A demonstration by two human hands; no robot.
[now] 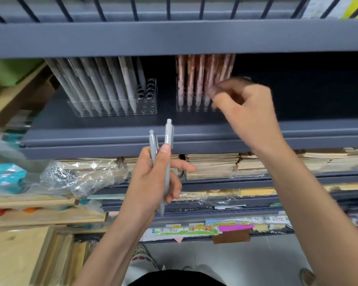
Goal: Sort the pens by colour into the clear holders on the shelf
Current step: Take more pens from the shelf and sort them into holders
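Nearest, the left hand [151, 178] grips two grey pens [167, 162] upright before the shelf [112, 139] edge. Farther in, the right hand [248, 108], fingers curled and blurred, reaches the pink pens [196, 79] in the right holder [181, 105]; whether it pinches one is unclear. More grey pens fill the left holder [147, 100].

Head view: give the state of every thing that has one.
Left hand: holds two grey pens upright.
Right hand: fingers curled at the pink pens, blurred; hold unclear.
Grey holder: mostly full, empty holes at its right end.
Pink holder: pens standing in it; right part hidden by the hand.
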